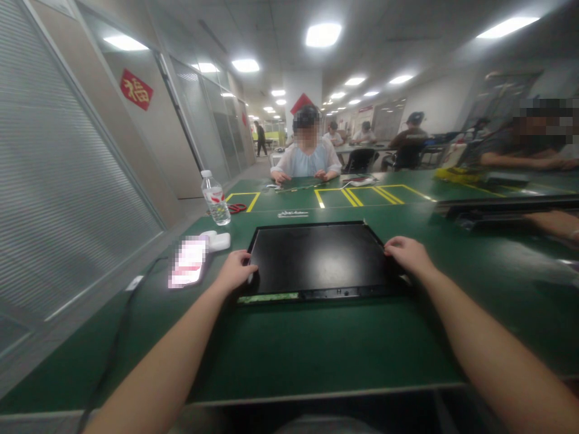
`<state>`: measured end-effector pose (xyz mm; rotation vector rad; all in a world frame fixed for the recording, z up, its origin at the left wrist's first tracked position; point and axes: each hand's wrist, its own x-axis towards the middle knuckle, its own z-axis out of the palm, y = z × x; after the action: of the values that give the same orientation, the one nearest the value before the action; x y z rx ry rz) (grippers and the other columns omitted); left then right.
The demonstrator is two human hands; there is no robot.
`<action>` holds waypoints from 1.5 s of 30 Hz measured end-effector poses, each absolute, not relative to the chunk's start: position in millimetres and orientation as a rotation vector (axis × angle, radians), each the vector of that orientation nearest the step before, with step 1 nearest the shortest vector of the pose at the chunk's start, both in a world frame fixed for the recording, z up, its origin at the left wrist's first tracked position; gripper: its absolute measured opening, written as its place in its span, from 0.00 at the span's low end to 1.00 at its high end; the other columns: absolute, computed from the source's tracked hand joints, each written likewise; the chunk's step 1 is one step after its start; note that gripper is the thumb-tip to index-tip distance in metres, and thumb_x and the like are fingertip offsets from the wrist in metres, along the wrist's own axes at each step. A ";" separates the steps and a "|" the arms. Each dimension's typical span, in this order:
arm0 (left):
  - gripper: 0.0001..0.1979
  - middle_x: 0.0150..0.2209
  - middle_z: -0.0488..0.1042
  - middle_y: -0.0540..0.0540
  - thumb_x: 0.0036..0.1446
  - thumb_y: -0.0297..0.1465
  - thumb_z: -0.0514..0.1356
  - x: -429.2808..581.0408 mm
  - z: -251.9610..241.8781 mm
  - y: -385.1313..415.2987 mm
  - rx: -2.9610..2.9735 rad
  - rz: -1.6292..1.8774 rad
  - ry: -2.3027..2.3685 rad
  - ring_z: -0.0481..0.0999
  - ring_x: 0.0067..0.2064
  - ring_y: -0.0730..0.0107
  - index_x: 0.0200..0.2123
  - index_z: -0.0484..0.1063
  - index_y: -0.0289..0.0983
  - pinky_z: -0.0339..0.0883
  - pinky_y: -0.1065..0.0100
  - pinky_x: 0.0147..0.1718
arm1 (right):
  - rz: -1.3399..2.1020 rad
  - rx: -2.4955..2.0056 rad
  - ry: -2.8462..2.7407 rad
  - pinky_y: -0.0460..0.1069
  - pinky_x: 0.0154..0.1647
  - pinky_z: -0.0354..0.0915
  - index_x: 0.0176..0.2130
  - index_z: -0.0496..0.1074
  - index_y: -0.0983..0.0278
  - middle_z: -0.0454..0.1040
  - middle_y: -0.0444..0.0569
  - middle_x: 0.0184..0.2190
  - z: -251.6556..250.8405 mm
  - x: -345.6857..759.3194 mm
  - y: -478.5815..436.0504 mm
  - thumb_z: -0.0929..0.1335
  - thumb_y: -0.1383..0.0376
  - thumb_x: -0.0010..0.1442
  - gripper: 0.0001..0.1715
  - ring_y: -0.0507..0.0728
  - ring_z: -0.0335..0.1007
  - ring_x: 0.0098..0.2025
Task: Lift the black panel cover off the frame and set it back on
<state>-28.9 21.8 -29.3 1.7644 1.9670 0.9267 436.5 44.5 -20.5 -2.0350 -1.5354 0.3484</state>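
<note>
A flat black screen panel (319, 259) lies on the green table (316, 343) in front of me. My left hand (235, 271) grips its left edge, fingers curled over the rim. My right hand (409, 253) holds the right edge the same way. A thin strip of circuit board shows along the panel's near edge.
A phone (187, 268) and a white case (217, 241) lie left of the panel, with a water bottle (216, 198) and red scissors (236, 208) behind. A cable (117, 337) runs along the left. A person (307, 154) sits opposite; another person's arm (554, 223) and a black panel (506, 208) are at right.
</note>
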 end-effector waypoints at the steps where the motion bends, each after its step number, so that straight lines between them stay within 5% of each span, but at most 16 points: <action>1: 0.05 0.53 0.78 0.35 0.42 0.29 0.67 -29.3 -29.6 22.3 1.784 0.909 1.988 0.77 0.54 0.45 0.26 0.78 0.37 0.68 0.56 0.55 | 0.333 -2.036 -1.545 0.48 0.36 0.63 0.32 0.80 0.61 0.80 0.48 0.30 -21.4 436.6 44.6 0.70 0.67 0.55 0.06 0.57 0.73 0.34; 12: 0.19 0.58 0.75 0.34 0.48 0.32 0.64 -34.6 -34.0 23.9 1.956 0.717 2.065 0.74 0.60 0.47 0.44 0.82 0.34 0.63 0.59 0.61 | 0.165 -2.050 -1.690 0.48 0.36 0.63 0.37 0.81 0.61 0.81 0.50 0.34 -30.7 438.9 46.9 0.68 0.63 0.57 0.12 0.58 0.74 0.37; 20: 0.28 0.56 0.75 0.29 0.57 0.38 0.60 -47.3 -30.6 22.0 2.060 0.499 2.233 0.75 0.57 0.46 0.58 0.73 0.29 0.66 0.58 0.55 | 0.185 -2.046 -1.600 0.48 0.36 0.65 0.39 0.81 0.60 0.82 0.49 0.36 -28.3 443.8 44.8 0.67 0.64 0.56 0.14 0.58 0.76 0.39; 24: 0.23 0.50 0.77 0.28 0.59 0.42 0.58 -52.1 -28.3 20.7 2.022 0.356 2.315 0.76 0.54 0.42 0.48 0.79 0.31 0.67 0.55 0.54 | 0.134 -2.198 -1.559 0.50 0.36 0.66 0.42 0.81 0.60 0.82 0.52 0.38 -29.7 450.7 47.7 0.68 0.60 0.55 0.16 0.61 0.77 0.40; 32: 0.13 0.41 0.77 0.33 0.60 0.35 0.55 -41.1 -22.4 19.5 2.022 0.308 2.321 0.80 0.42 0.48 0.33 0.78 0.37 0.70 0.59 0.43 | 0.330 -2.238 -1.661 0.48 0.36 0.67 0.39 0.80 0.61 0.82 0.51 0.36 -38.8 452.4 52.8 0.71 0.63 0.55 0.11 0.59 0.78 0.38; 45: 0.13 0.22 0.67 0.50 0.56 0.28 0.57 -42.9 -15.2 17.1 1.761 0.792 2.075 0.69 0.27 0.65 0.21 0.60 0.42 0.56 0.68 0.25 | 0.263 -2.272 -1.683 0.48 0.35 0.66 0.38 0.78 0.62 0.81 0.52 0.39 -39.1 447.6 51.2 0.69 0.65 0.56 0.09 0.59 0.77 0.39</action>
<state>-42.9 17.1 -15.2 1.7611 2.0751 0.7925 447.6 51.2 -39.1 -2.2716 -1.6827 0.2630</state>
